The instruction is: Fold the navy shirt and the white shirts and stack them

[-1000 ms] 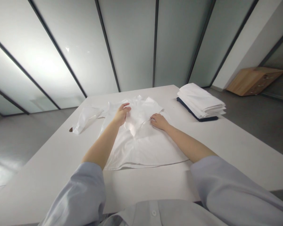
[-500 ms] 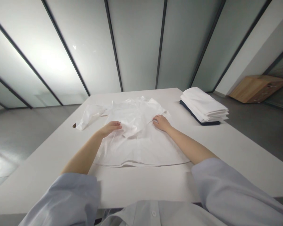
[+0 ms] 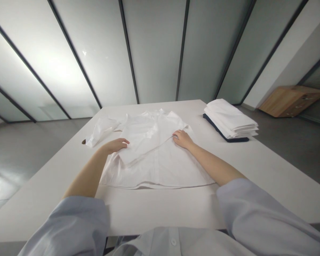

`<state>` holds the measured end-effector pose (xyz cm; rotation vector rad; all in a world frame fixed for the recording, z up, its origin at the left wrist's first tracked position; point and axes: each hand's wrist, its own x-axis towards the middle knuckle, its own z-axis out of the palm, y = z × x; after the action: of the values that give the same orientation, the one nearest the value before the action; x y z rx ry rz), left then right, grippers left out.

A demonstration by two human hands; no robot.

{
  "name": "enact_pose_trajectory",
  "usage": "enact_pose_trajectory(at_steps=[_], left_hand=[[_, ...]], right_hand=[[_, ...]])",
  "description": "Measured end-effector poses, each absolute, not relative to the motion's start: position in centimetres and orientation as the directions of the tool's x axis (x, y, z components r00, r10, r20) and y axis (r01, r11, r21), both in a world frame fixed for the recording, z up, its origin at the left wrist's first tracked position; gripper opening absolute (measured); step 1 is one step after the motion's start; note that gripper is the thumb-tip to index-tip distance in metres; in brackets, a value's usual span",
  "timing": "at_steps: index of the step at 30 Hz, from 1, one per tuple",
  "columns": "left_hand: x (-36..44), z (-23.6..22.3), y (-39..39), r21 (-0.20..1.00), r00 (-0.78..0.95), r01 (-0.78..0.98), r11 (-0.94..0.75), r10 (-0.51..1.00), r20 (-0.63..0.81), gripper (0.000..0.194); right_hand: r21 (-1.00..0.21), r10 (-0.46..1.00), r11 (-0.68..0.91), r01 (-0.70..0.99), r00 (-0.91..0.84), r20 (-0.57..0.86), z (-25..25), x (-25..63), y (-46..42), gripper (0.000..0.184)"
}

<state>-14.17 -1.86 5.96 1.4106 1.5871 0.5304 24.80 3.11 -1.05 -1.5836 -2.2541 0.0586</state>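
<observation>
A white garment that looks like a shirt [image 3: 160, 177] lies spread on the table, its hem toward me. Across its upper part is a thin, shiny, see-through sheet [image 3: 142, 142] resembling a plastic bag, its near edge running slantwise. My left hand [image 3: 116, 145] is at the sheet's left side, thumb and fingers closed on it. On the right, my right hand [image 3: 182, 138] rests on the garment with its fingertips closed at the sheet's edge. What lies under the fingers is partly hidden.
A crumpled clear plastic piece [image 3: 101, 131] lies at the table's left, beside a dark hole [image 3: 83, 142]. Folded white cloths [image 3: 230, 119] are stacked on a dark folded one [image 3: 237, 140] at right. The white table [image 3: 162, 209] reaches toward frosted glass panels. A wooden cabinet [image 3: 290, 101] stands beyond.
My left hand has moved left and slightly toward me, drawing the sheet out from a crumpled heap into a flatter spread. My right hand has stayed in place.
</observation>
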Motion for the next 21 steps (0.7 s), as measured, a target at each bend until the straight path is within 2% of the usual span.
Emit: enact_pose_trajectory(at_steps=[4, 7, 9, 12, 14, 18, 21], left_hand=[[-15.2, 6.3, -1.4, 0.666, 0.025, 0.699, 0.259, 0.922, -0.386, 0.034], [-15.7, 6.2, -0.3, 0.628, 0.073, 0.749, 0.211, 0.916, -0.394, 0.039], [-15.4, 5.9, 0.5, 0.638, 0.089, 0.763, 0.101, 0.962, -0.258, 0.040], [-13.7, 5.1, 1.5, 0.621, 0.111, 0.776, -0.108, 0.993, 0.034, 0.038], [-11.7, 4.5, 2.1, 0.601, 0.182, 0.771, -0.211, 0.977, 0.109, 0.039], [-7.5, 2.9, 3.0, 0.577, 0.309, 0.763, -0.290, 0.949, 0.069, 0.049], [-5.5, 1.7, 3.7, 0.538, 0.253, 0.813, -0.223, 0.967, 0.018, 0.060]], right_hand=[[-0.241, 0.916, 0.354, 0.904, -0.283, 0.285, -1.1, 24.8, 3.1, 0.027], [-0.242, 0.917, 0.352, 0.904, -0.281, 0.285, -1.0, 24.7, 3.0, 0.026], [-0.239, 0.916, 0.353, 0.905, -0.283, 0.283, -1.0, 24.7, 3.0, 0.026], [-0.222, 0.915, 0.359, 0.907, -0.295, 0.275, -0.9, 24.6, 2.9, 0.027], [-0.207, 0.915, 0.361, 0.910, -0.302, 0.268, -0.8, 24.5, 2.9, 0.028], [-0.151, 0.912, 0.327, 0.933, -0.269, 0.309, -0.7, 24.7, 3.2, 0.034], [-0.114, 0.930, 0.248, 0.962, -0.203, 0.305, -0.7, 25.5, 3.7, 0.040]])
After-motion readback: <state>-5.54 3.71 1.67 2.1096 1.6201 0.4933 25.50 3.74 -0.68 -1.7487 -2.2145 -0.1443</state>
